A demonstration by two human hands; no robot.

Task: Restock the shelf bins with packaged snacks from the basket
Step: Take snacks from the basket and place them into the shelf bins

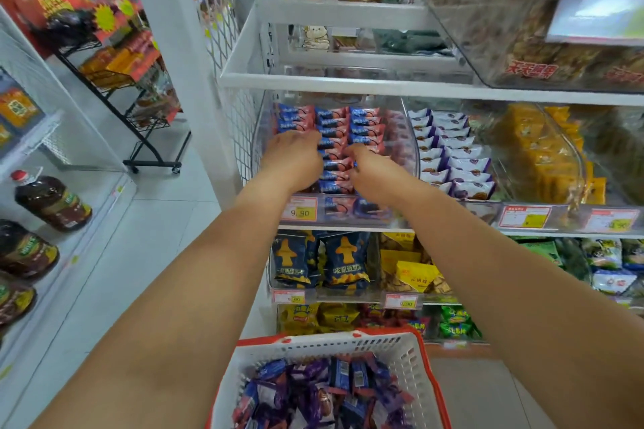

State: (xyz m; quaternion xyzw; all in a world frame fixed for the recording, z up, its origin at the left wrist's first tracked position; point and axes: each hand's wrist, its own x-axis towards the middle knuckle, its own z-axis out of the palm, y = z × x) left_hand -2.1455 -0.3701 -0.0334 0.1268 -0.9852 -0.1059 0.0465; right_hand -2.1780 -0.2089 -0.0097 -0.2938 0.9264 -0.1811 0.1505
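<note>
Both arms reach forward into a clear shelf bin (413,136) holding rows of red-and-blue snack packets (364,125). The left hand (294,158) lies knuckles-up over the left rows, its fingers bent down among the packets; whether they grip a packet or only press on them cannot be told, because the fingertips are hidden. The right hand (371,167) sits just beside it over the middle rows, fingers likewise curled downward and out of sight, so its hold is also unclear. The 2 hands are near each other with one column of packets showing between them.

To the right, a second bin holds white-and-purple packets (449,157), and beyond it yellow packets (543,153) look blurred behind curved plastic. A price tag (299,211) reading 9.90 hangs on the shelf edge below the left wrist.

At the bottom, a red-and-white basket (400,348) holds a loose heap of purple and blue snack packets (324,390); its near end is cut off by the frame. Lower shelves carry dark blue bags (345,261), partly hidden by the forearms.
</note>
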